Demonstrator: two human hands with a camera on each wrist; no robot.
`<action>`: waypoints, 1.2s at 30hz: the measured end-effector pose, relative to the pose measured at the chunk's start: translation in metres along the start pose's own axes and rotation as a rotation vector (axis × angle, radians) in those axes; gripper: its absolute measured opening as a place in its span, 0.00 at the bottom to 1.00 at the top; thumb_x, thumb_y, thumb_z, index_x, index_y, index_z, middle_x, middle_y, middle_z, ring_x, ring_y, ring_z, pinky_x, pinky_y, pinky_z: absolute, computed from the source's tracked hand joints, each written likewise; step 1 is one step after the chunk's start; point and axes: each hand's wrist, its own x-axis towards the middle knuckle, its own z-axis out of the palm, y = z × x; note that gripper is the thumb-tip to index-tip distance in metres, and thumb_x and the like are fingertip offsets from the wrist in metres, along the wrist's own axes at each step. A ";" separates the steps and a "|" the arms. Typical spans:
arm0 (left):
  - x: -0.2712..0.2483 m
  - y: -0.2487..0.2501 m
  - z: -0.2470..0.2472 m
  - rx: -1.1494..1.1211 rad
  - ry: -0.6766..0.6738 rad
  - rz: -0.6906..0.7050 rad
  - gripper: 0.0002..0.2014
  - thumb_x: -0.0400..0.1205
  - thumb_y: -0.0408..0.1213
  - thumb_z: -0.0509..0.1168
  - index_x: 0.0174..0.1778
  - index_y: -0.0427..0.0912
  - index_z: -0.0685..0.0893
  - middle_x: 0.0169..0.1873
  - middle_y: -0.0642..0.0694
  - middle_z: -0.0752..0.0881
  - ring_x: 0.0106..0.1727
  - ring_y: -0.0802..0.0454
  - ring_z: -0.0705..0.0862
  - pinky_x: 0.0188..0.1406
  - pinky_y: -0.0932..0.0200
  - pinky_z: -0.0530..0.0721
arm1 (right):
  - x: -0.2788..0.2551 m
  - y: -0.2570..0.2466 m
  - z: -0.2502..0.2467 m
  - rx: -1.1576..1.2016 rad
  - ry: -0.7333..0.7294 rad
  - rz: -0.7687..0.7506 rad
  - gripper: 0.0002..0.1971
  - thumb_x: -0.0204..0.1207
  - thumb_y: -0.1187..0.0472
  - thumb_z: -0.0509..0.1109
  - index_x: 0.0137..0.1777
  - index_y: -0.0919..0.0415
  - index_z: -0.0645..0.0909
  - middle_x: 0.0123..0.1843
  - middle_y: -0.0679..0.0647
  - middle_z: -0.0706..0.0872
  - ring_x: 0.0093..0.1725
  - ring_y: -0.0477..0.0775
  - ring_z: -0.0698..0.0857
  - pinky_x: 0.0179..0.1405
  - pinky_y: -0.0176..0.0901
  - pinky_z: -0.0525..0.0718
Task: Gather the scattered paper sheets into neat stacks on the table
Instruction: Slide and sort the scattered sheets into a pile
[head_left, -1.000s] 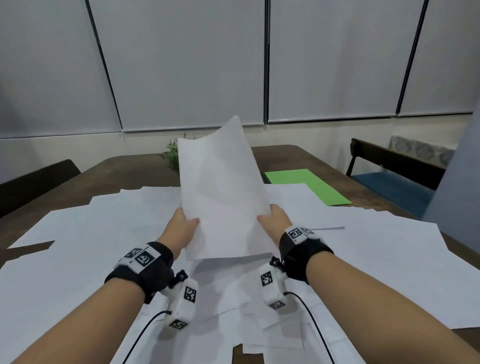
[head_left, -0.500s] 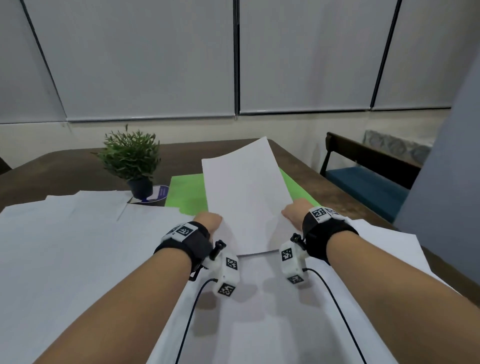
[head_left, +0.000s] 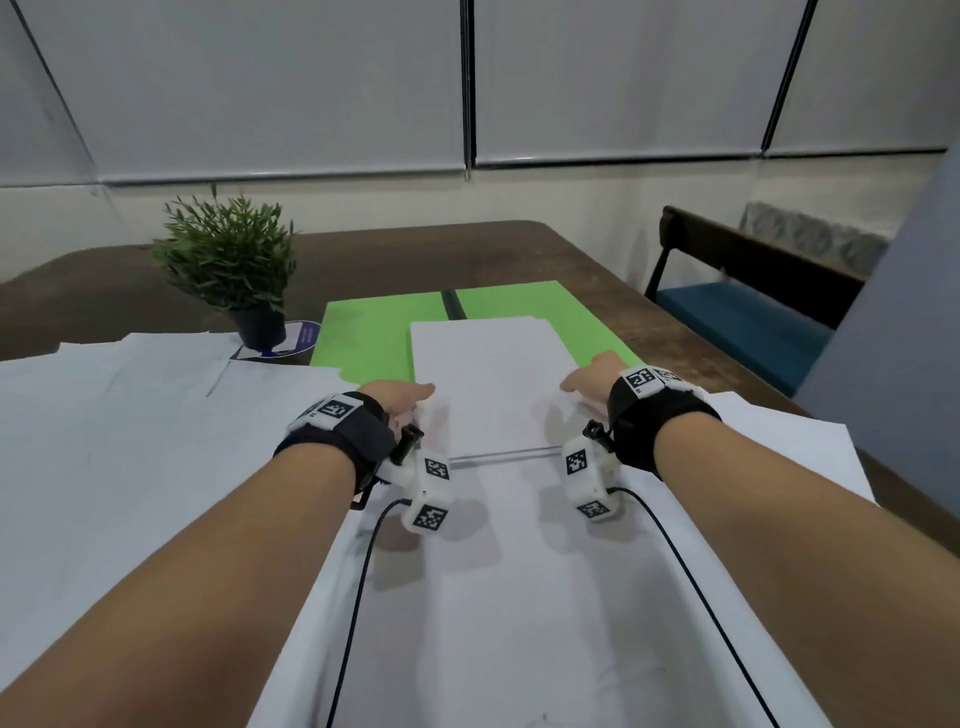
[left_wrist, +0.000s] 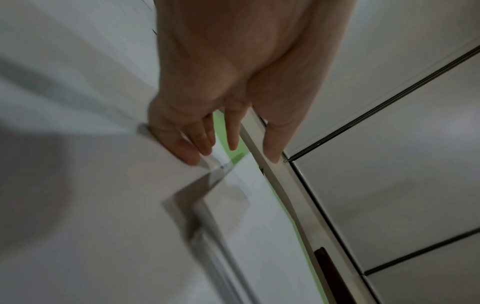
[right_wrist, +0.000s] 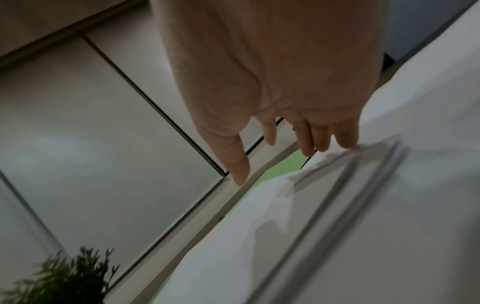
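We see the left hand (head_left: 402, 397) and right hand (head_left: 587, 379), fingers straight, flanking a white stack (head_left: 488, 384) lying on green sheets (head_left: 374, 338); a potted plant (head_left: 228, 260) stands nearby.

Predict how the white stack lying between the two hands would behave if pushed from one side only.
The white stack probably fans out: its layered edges already show. It lies partly on smooth green paper, so it likely slides easily. Thin sheets would flop if lifted.
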 end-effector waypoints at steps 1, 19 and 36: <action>0.001 -0.004 -0.003 -0.036 0.022 0.021 0.29 0.81 0.48 0.68 0.71 0.30 0.73 0.54 0.35 0.82 0.33 0.46 0.77 0.35 0.57 0.81 | -0.007 0.004 -0.001 0.038 0.019 -0.012 0.37 0.76 0.55 0.73 0.81 0.65 0.61 0.74 0.63 0.74 0.71 0.64 0.75 0.64 0.49 0.74; -0.133 -0.121 -0.131 0.594 0.069 -0.059 0.35 0.76 0.58 0.69 0.71 0.36 0.76 0.71 0.40 0.77 0.70 0.42 0.76 0.66 0.55 0.72 | -0.193 0.019 0.026 -0.405 -0.118 -0.054 0.28 0.57 0.32 0.79 0.42 0.55 0.80 0.43 0.53 0.85 0.45 0.58 0.85 0.49 0.44 0.82; -0.130 -0.152 -0.123 0.779 0.203 -0.017 0.51 0.64 0.71 0.69 0.75 0.40 0.70 0.73 0.43 0.75 0.74 0.41 0.73 0.72 0.50 0.73 | -0.222 -0.003 0.092 -0.432 -0.206 -0.094 0.29 0.57 0.42 0.85 0.52 0.59 0.84 0.52 0.56 0.88 0.53 0.60 0.85 0.60 0.50 0.83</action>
